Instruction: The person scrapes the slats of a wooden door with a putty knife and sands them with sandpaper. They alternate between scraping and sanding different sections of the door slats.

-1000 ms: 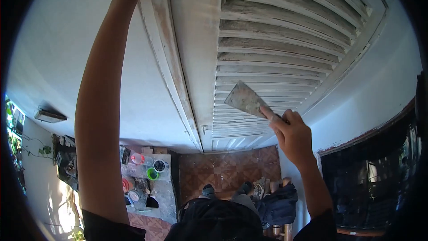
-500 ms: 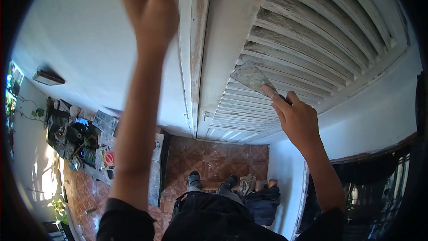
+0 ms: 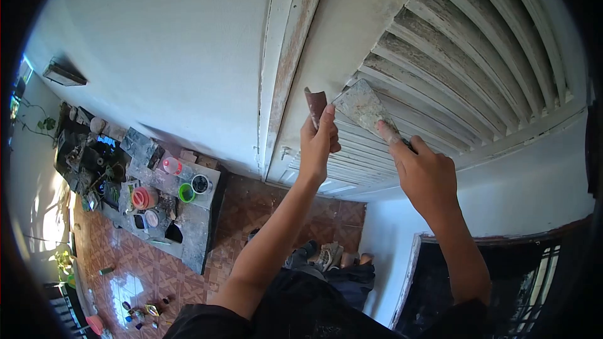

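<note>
My right hand (image 3: pixel 426 176) is closed round the handle of a putty knife (image 3: pixel 363 105), index finger laid along its wide, stained blade. The blade is in front of the slats of a white louvred door (image 3: pixel 427 63), whose paint is worn and dirty. To its left, my left hand (image 3: pixel 319 144) pinches a curled piece of reddish-brown sandpaper (image 3: pixel 318 105) between thumb and fingers. The sandpaper sits near the blade's left corner, over the door's plain side rail (image 3: pixel 342 37).
A worktable (image 3: pixel 195 238) at lower left carries a green cup (image 3: pixel 186 193), a red-rimmed tub (image 3: pixel 144 198) and other containers. Brown patterned tiles (image 3: pixel 242 213) cover the floor. Shoes (image 3: pixel 330 254) stand by the wall near my feet. A dark barred window (image 3: pixel 490 282) is at lower right.
My left hand has come down from the upper edge of view to beside the putty knife, showing the sandpaper. My right hand has shifted slightly, and the view has turned, revealing more of the worktable.
</note>
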A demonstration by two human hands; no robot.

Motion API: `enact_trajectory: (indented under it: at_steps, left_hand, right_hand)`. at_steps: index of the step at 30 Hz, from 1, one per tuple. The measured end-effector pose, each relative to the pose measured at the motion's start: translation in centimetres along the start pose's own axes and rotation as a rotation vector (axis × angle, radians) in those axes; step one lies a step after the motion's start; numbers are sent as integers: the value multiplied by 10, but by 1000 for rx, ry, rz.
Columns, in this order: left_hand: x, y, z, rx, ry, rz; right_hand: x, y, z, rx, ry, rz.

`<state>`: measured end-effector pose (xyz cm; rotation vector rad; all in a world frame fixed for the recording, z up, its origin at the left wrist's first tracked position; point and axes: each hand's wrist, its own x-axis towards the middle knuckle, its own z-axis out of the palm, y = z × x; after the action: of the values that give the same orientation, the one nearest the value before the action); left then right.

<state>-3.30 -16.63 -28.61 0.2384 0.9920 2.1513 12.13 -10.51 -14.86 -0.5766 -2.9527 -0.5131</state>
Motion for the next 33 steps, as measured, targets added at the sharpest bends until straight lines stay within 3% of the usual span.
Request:
enact_trajectory:
  at_steps: [2,7,10,17,33]
  left_hand:
    - [-2,0,12,-213,-88,17]
    - [0,5,31,-171,-22,-47]
    - [-4,1,34,-205,47,48]
    - [-9,7,25,-252,-55,85]
    - [-2,7,28,-231,-29,98]
  right_hand:
    - [0,2,1,24,10,-13]
    - [0,-2,-7,-104,-10,-6]
    - [-4,-6,-1,-89,49,-51]
    - [-9,-16,-2,-23,81,-29]
    - [-3,-13,1,-53,52,-36]
